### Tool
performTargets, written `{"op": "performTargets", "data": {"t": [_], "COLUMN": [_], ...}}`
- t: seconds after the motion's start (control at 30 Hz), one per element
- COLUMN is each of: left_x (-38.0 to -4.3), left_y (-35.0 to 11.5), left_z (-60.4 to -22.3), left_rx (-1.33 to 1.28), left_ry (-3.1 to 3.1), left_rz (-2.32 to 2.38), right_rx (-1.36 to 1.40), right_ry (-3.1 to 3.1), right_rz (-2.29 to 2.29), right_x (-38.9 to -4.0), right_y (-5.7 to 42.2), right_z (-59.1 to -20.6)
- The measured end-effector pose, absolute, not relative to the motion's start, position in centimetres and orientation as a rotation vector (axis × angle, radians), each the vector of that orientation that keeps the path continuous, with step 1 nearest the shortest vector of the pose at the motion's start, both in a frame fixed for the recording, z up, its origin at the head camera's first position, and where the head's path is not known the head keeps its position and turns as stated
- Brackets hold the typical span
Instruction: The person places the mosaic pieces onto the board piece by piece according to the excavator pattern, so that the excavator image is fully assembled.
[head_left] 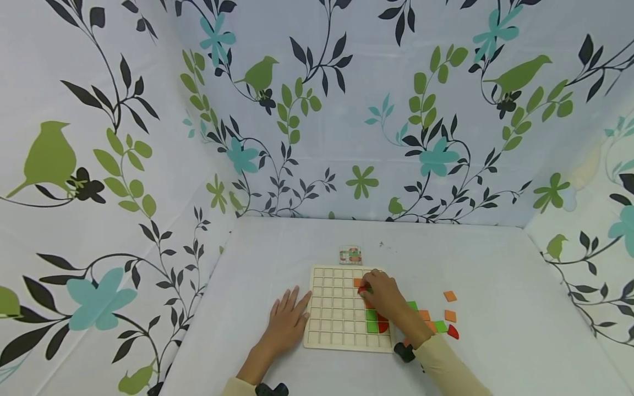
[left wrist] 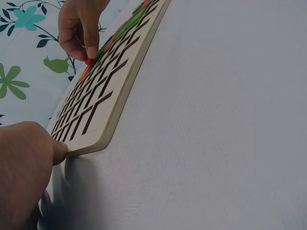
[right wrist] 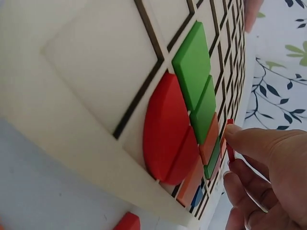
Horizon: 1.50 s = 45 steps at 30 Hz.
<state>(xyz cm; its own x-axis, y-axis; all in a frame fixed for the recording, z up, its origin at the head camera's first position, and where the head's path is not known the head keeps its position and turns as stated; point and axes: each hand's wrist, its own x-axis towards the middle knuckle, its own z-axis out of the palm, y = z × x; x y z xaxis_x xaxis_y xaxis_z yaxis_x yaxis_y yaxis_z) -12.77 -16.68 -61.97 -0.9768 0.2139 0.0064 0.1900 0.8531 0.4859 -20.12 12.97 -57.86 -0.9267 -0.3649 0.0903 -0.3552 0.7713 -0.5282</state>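
A pale wooden grid board (head_left: 327,324) lies on the white table. At its upper right, my right hand (head_left: 383,294) pinches a small red piece (right wrist: 230,152) between thumb and fingers, close over the squares. My left hand (head_left: 285,325) rests on the table with fingers spread, touching the board's left edge. On the board's right side sit green squares (right wrist: 192,64), rounded red pieces (right wrist: 163,129), orange pieces (right wrist: 190,182) and a blue piece (right wrist: 196,196). An orange square (head_left: 358,282) lies near the top, beside my right fingertips. The right hand hides some squares.
Beyond the board lies a small card (head_left: 350,254) with a coloured pattern. Loose pieces are scattered right of the board, among them an orange square (head_left: 449,296), a green square (head_left: 440,326) and a red rounded piece (head_left: 453,331). Patterned cloth (head_left: 346,110) hangs behind the table.
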Motion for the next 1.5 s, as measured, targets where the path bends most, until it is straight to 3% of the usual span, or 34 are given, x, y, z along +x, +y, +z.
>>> {"op": "performTargets", "data": {"t": [0.97, 1.23, 1.5], "left_x": [-12.6, -12.8, -12.6], "left_y": [-16.3, -16.3, -16.2], "left_z": [-61.4, -61.7, -61.5], "left_rx": [0.326, 0.314, 0.316], "left_ry": [2.972, 2.971, 2.97], "left_rz": [0.81, 0.773, 0.795], "right_rx": [-0.703, -0.454, -0.003], "right_ry": [2.991, 3.006, 2.965], "right_rz": [-0.771, -0.812, -0.589], "right_x": [-19.7, -18.8, -18.2], "right_y": [13.2, 16.2, 20.4], "right_z": [-59.0, -58.4, -57.2]}}
